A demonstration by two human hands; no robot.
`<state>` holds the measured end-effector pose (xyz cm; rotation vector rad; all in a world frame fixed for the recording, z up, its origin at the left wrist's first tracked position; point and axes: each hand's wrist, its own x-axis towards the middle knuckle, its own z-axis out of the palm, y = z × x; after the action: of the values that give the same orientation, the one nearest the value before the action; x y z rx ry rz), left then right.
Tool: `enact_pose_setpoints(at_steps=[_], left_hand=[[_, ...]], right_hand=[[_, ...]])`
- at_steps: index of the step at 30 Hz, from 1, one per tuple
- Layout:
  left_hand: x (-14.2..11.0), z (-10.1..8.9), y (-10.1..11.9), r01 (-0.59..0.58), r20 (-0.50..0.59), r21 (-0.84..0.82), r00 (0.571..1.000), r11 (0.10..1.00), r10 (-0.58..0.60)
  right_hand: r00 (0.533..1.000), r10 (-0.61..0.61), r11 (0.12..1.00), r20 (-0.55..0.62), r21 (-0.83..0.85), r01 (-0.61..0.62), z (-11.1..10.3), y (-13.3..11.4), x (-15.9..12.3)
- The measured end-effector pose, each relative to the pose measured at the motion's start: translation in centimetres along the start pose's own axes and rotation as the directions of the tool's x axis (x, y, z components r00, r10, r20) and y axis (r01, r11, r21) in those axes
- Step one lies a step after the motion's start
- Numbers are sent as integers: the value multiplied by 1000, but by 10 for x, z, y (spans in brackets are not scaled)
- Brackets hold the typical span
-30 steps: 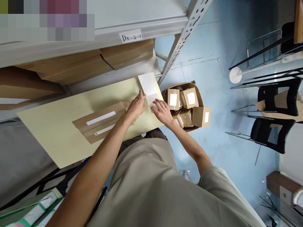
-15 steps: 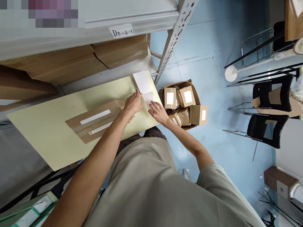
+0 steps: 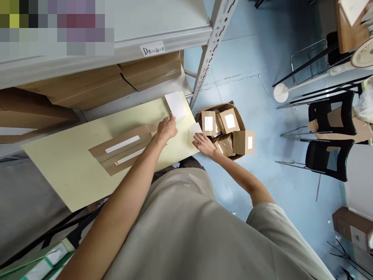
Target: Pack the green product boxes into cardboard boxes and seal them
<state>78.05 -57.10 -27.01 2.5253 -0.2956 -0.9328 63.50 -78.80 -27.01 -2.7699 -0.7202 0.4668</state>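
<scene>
White sheet (image 3: 175, 104) and slip (image 3: 194, 130) apart on a pale surface (image 3: 67, 167)

The sheet lies at the surface's far right corner, the slip nearer along the right edge. The left hand (image 3: 167, 128) touches the sheet, index finger out; whether it pinches the paper is hard to tell. The right hand (image 3: 204, 144) is open, fingers spread on the slip. A taped carton (image 3: 118, 151) lies left of both hands. Beyond, grey shelving (image 3: 175, 35) holds cardboard boxes (image 3: 153, 74). On the blue floor (image 3: 247, 77) stand a box (image 3: 241, 122) of small cartons (image 3: 229, 120), black chairs (image 3: 314, 155) and a white fan (image 3: 363, 53).
</scene>
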Motion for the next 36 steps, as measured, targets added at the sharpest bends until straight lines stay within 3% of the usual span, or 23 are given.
enact_pose_setpoints(at_steps=[3,5,8,10,12,16,21,23,29,36], left_hand=[[-12,3,11,-53,-67,-142,997,988,44],[-34,6,16,-141,-160,-306,983,942,95],[-85,6,15,-253,-237,-581,962,773,137],[-124,3,10,-260,-242,-690,962,675,124],[-161,-3,3,-216,-241,-752,970,623,45],[-216,-15,-8,-155,-285,-824,944,544,-163],[-255,-21,-16,-158,-332,-876,883,455,-331],[-268,-23,-18,-168,-324,-898,876,406,-356],[-306,-29,-16,-172,-254,-924,944,342,-211],[-316,-36,-6,-246,-339,-911,903,331,-263]], right_hand=[[974,187,977,-127,130,-170,-16,-22,-10],[900,357,900,-249,349,-260,-32,-36,-12],[755,588,655,-292,719,-232,-61,-51,-7],[713,661,488,-235,856,-170,-83,-58,0],[728,663,378,-175,918,-123,-104,-66,11],[842,534,248,-73,966,-74,-134,-88,35],[920,385,223,-76,975,-13,-146,-118,60],[932,352,241,-91,971,4,-148,-127,69],[922,348,307,-168,950,57,-157,-140,87],[902,365,346,-231,933,99,-170,-144,83]])
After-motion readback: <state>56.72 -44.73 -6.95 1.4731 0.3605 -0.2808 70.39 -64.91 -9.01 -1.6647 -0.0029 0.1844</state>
